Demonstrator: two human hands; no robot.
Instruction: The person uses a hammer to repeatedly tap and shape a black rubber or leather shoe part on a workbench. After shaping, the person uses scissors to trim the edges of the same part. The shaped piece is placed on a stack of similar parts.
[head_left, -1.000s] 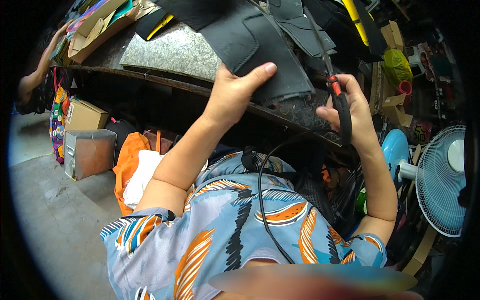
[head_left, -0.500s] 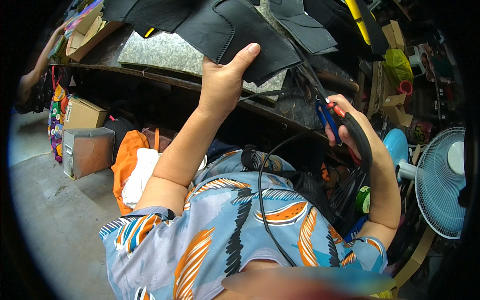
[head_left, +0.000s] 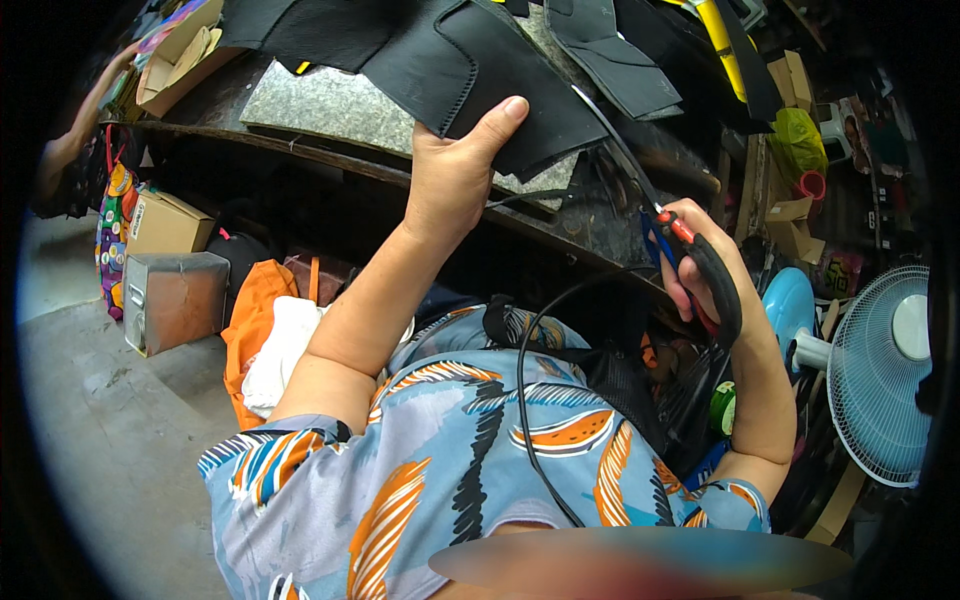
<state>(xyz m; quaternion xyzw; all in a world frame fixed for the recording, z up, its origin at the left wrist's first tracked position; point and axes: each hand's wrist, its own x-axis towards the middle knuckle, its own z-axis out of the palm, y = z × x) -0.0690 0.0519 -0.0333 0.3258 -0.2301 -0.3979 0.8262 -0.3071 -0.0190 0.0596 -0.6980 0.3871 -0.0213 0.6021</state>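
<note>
My left hand (head_left: 455,170) grips a stitched black leather piece (head_left: 540,120), thumb on top and fingers underneath. The leather has a curved seam and reaches over the bench edge. My right hand (head_left: 705,250) is closed round a pair of scissors (head_left: 632,170) with a black-wrapped handle and a red part near the pivot. Their long blades point up and left, along the leather's right edge. A blue-handled tool (head_left: 660,240) is also in the right hand; its working end is hidden.
A pale stone slab (head_left: 330,110) lies on the dark workbench (head_left: 385,170). More black leather pieces (head_left: 615,65) lie behind, near a yellow bar (head_left: 722,45). A blue-white fan (head_left: 885,375) stands right. A metal box (head_left: 175,300) and orange cloth (head_left: 260,315) are at left. Another person's arm (head_left: 85,120) shows far left.
The scissors' blades now lie beside the leather's right edge with a bright tip showing. My right hand's lower fingers have shifted slightly. The left hand keeps its grip on the leather.
</note>
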